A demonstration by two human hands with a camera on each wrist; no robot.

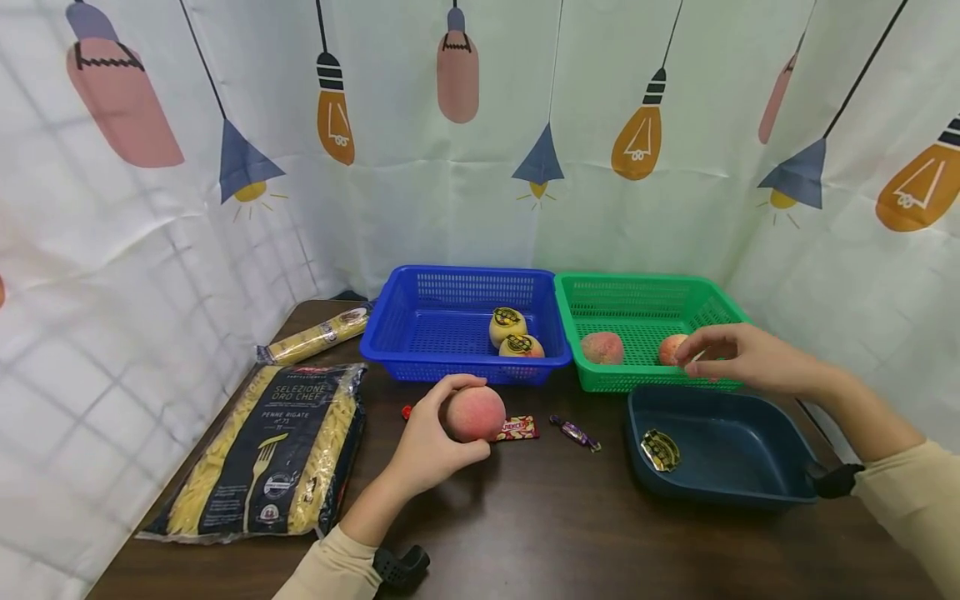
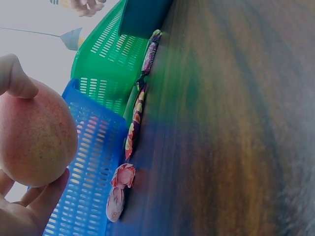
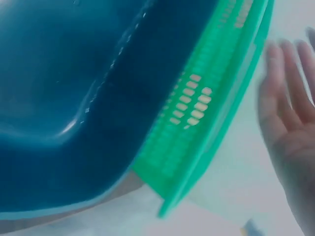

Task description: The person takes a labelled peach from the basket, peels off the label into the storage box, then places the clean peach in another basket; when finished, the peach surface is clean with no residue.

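My left hand (image 1: 437, 442) grips a round pink peach (image 1: 476, 414) above the table, thumb on one side and fingers on the other. The same peach (image 2: 37, 135) fills the left side of the left wrist view. Over the front right part of the green basket (image 1: 637, 379), my right hand (image 1: 738, 354) holds nothing, its fingers loosely bent. A peach (image 1: 670, 348) inside that basket shows right by its fingertips, partly hidden behind them. Another peach (image 1: 602, 348) lies at the basket's left. In the right wrist view the right hand (image 3: 290, 108) appears with fingers extended.
The blue basket (image 1: 450, 368) holds two pale fruits with black-and-gold labels. A dark blue tub (image 1: 735, 450) contains a black-and-gold item (image 1: 660, 450). Wrapped candies (image 1: 576, 432) lie before the baskets. At left are a penne bag (image 1: 262, 450) and a long yellow packet (image 1: 315, 333).
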